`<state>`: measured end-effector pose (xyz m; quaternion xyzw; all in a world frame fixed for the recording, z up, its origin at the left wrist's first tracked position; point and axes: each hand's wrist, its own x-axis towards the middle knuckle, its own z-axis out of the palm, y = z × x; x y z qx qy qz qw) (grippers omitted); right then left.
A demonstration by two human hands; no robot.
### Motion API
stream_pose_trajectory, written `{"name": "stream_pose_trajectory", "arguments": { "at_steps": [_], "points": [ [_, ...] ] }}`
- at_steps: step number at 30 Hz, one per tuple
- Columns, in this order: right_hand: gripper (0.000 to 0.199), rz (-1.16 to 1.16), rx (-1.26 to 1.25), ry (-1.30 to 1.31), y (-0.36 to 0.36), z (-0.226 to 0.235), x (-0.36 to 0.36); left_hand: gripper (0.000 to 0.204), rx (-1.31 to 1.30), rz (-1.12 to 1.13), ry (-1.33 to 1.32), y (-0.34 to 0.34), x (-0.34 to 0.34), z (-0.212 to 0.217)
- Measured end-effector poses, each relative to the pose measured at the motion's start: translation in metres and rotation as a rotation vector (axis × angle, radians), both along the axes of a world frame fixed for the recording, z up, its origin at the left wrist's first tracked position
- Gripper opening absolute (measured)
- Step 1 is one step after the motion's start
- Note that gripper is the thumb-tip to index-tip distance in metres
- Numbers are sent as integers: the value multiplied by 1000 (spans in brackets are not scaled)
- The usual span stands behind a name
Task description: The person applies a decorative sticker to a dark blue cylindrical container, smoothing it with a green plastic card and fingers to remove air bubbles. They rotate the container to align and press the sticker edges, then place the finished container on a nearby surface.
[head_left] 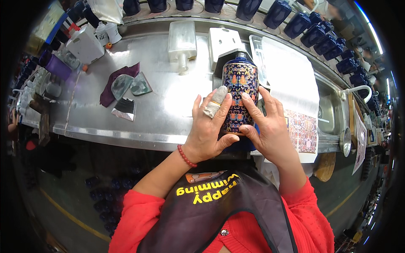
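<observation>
I hold a dark blue ceramic vase with a colourful flower-pattern decal between both hands, above the front edge of the steel table. My left hand wraps its left side; the middle finger wears a grey cloth wrap and the thumb sits under the vase. My right hand presses the decal from the right with its fingers spread. A red bead bracelet circles my left wrist.
A white sheet with patterned decals lies to the right beside a sink. A maroon cloth, clear plastic bottle and white containers lie on the table. Rows of dark blue vases line the back.
</observation>
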<state>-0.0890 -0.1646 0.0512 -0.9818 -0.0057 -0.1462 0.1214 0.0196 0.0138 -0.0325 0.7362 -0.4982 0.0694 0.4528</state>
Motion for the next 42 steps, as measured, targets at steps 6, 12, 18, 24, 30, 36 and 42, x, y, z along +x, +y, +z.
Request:
{"name": "stream_pose_trajectory", "arguments": {
  "at_steps": [6,12,18,24,30,36,42],
  "points": [
    [65,-31,70,-25,-6,1,8,97,-44,2,82,-8,9,0],
    [65,-15,19,-25,-7,1,11,95,-29,0,46,-10,9,2],
    [64,-12,53,-42,-9,1,14,93,-61,-17,67,-9,16,4],
    [63,-8,35,-34,-11,2,15,87,-72,-9,53,-13,19,14],
    [71,-5,157,-11,-14,1,14,84,114,72,-178,-18,27,30],
    [76,0,175,-5,-20,-3,14,83,72,114,-233,-23,27,34],
    [70,21,128,-72,-21,-6,16,83,112,140,-274,-27,31,37]
  ]
}}
